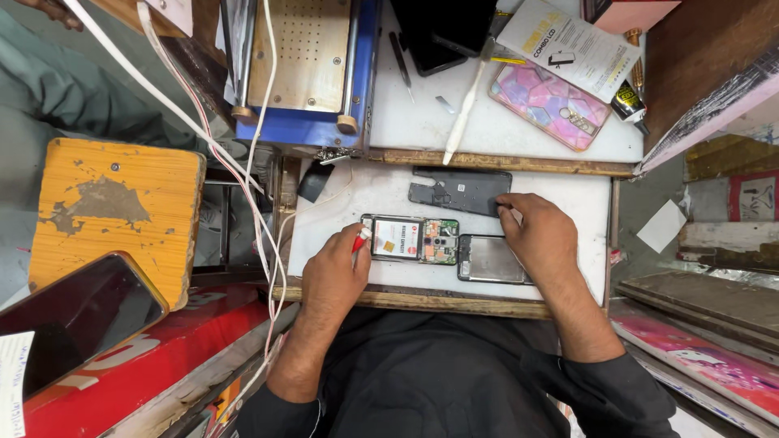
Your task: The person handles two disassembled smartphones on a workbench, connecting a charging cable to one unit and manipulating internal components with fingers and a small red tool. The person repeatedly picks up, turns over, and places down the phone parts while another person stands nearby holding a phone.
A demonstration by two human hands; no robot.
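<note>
At the centre of the frame an opened phone (410, 240) lies on the white work surface (568, 186), its back off so that a battery with a white and red label and a green circuit board show. The left hand (334, 272), just left of it, has its fingers closed around a small red-handled tool (359, 240) whose tip touches the phone's left end. The right hand (542, 237) lies right of centre, fingers stretched flat and loose, gripping nothing; the fingertips (507, 203) press the right end of a dark back cover (459, 191) lying just above the phone. A second dark, glossy phone panel (489, 259) sits to the right of the opened phone, partly under that hand. On the upper shelf, right of centre, a white rectangular package (568, 45) with yellow and black print lies tilted, and just below it a pink patterned phone case (550, 105). A white toothbrush (464, 113) lies aslant to their left. At upper left stands a blue-framed machine with a perforated plate (304, 61); at far left an orange wooden stool (114, 207), with a dark phone (77, 320) below it on a red surface
</note>
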